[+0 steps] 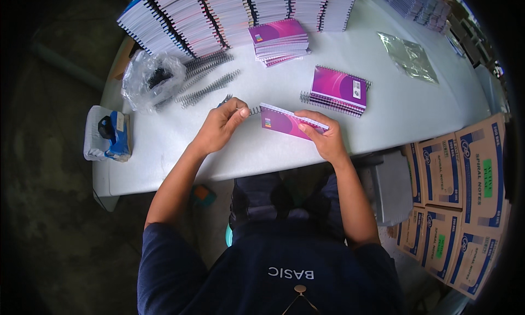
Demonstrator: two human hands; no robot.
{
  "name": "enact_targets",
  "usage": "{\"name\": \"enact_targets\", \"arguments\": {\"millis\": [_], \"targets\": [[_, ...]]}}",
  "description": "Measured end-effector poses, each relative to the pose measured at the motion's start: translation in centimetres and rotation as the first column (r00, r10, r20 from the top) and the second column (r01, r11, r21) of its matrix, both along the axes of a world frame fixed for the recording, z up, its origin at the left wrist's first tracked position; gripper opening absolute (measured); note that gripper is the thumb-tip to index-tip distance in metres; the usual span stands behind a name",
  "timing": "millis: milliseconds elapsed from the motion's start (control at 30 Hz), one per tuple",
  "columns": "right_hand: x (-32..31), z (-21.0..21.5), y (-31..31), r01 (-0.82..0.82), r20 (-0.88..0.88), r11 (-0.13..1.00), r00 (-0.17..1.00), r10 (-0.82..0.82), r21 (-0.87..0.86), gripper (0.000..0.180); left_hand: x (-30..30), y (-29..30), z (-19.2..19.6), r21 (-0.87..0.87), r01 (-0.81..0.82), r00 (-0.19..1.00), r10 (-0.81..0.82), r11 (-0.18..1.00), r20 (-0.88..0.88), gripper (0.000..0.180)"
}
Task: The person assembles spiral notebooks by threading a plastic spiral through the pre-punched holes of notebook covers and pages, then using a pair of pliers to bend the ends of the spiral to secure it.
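My left hand (220,127) is closed on a dark spiral binding coil (255,111), thumb and fingers pinched at one end. The coil's other end meets the upper left corner of a small purple notebook (281,122), at its punched edge. Gripped at its right end by my right hand (326,140), the notebook is tilted above the near part of the table. To its right lies a stack of coil-bound purple notebooks (338,88). Farther back sits a pile of purple notebooks (280,37) with no coils visible. Loose coils (210,89) lie beyond my left hand.
A clear plastic bag (145,82) sits at the left of the table (377,112), behind a blue tape dispenser (119,137). Tall rows of bound books (229,14) line the far edge. A clear flat packet (407,58) lies right. Cardboard cartons (440,222) stand stacked at lower right.
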State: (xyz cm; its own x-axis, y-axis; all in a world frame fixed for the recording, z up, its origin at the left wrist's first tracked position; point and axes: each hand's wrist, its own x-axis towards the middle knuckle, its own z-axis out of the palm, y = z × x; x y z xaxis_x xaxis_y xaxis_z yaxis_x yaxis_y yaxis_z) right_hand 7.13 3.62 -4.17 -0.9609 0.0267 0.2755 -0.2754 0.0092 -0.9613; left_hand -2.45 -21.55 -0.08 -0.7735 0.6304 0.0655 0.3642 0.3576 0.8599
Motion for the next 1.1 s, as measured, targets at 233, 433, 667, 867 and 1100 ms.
{"name": "enact_targets", "arguments": {"millis": [233,433,667,867,1100], "targets": [[0.0,-0.2,0.1,-0.001,-0.008,1.000,1.000,0.000,-0.016,0.023,-0.1,0.7,-0.2,-0.093,-0.146,0.989,0.145,0.985,-0.022,0.025],[-0.1,-0.5,0.3,-0.051,-0.021,0.998,0.999,0.051,-0.022,0.024,-0.8,1.0,1.4,0.067,0.010,0.999,-0.006,0.998,-0.048,0.017],[0.2,0.1,-0.1,-0.063,0.167,0.996,0.983,0.073,-0.065,0.025,-0.5,1.5,5.1,-0.507,0.089,0.743,-0.396,0.857,-0.539,0.027],[1.3,-0.3,-1.4,-0.011,0.025,0.997,1.000,0.009,0.074,0.025,1.2,3.0,5.6,-0.439,-0.051,0.614,-0.319,0.897,-0.722,0.027],[3.1,-0.7,-4.4,0.111,-0.216,0.981,0.974,-0.076,0.157,0.035,4.5,1.3,0.9,-0.360,-0.273,0.517,-0.180,0.892,-0.837,0.084]]}}
